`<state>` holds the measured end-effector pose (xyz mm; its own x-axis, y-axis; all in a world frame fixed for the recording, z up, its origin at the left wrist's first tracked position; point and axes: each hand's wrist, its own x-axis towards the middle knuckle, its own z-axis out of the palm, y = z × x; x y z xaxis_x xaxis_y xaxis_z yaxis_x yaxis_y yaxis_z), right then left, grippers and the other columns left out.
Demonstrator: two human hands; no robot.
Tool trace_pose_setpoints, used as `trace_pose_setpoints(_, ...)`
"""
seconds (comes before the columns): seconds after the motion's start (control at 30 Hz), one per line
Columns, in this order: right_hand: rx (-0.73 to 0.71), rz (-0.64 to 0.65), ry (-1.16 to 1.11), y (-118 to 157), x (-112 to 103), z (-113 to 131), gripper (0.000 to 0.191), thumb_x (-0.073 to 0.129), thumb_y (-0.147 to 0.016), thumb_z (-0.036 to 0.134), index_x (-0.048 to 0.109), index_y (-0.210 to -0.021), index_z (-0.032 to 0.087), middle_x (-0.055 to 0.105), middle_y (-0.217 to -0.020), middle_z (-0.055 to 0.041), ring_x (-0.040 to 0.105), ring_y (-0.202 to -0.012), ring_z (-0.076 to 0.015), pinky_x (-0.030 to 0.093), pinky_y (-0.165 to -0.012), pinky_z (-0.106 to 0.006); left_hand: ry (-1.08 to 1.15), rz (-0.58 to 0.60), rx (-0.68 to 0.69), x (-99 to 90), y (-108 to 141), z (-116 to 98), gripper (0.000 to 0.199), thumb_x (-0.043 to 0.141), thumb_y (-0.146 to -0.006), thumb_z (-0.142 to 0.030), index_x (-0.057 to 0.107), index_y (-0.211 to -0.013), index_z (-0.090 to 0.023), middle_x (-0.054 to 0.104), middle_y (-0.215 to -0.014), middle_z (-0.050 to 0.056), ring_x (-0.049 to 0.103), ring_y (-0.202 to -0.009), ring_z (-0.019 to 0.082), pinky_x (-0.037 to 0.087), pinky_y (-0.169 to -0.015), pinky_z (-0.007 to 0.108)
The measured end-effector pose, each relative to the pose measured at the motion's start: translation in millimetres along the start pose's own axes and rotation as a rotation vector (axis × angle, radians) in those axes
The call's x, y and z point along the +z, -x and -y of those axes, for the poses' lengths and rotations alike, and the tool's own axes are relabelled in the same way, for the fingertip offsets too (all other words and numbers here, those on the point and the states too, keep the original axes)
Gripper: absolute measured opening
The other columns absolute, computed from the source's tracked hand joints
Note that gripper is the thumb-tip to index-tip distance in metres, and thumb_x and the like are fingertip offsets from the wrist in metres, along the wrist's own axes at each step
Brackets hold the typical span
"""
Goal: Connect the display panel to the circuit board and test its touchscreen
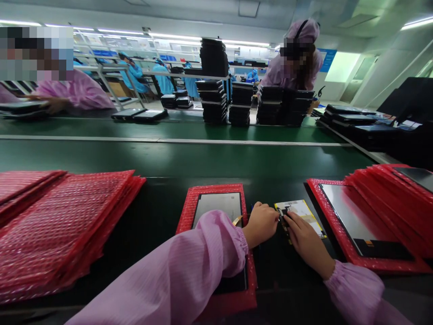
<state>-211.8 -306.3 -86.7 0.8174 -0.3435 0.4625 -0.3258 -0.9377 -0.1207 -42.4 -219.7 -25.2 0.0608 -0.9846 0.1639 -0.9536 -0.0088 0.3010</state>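
Observation:
My left hand (262,225) is closed, its knuckles up, at the left edge of a flat white panel with yellow borders (302,210). What its fingers pinch is hidden. My right hand (307,239) lies over the lower left part of that panel, fingers stretched out and fingertips touching dark parts along its edge; its thumb is hidden. Under my left forearm, a grey screen (219,204) rests on a red bubble-wrap bag (192,196). To the right of my right hand lies another screen (352,216) on red bubble wrap (314,185).
Piled red bubble-wrap bags (67,221) cover the left side; more bags (399,194) lie at right. Beyond a white rail (169,141), several stacks of black devices (213,101) stand on the green bench (152,155). Co-workers in pink (77,88) are across it.

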Motion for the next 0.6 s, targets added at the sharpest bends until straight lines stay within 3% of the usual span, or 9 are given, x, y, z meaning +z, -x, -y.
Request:
trace_pose_setpoints(0.4,0.013,-0.032,-0.023,1.0,1.2,0.2,0.04,0.037,-0.093,0.015,0.051,-0.13,0.017,0.058,-0.131,-0.0152,0.054,-0.121,-0.0282,0.048,-0.1,-0.05,0.008,-0.014,0.033,-0.6,1.2,-0.5,0.017,0.055,-0.082,-0.016,0.07,-0.077,-0.018,0.074,-0.084,0.005,0.062,-0.082,0.02,0.037,-0.077,0.037)
trace_pose_setpoints(0.6,0.003,-0.003,0.004,0.5,-0.8,0.9,0.038,0.036,-0.093,0.015,0.053,-0.127,0.013,0.057,-0.131,-0.0179,0.054,-0.12,-0.0295,0.049,-0.1,-0.05,0.012,-0.017,0.025,1.8,-0.7,0.4,0.019,0.053,-0.083,-0.016,0.069,-0.073,-0.017,0.074,-0.08,0.007,0.062,-0.081,0.022,0.036,-0.076,0.038)
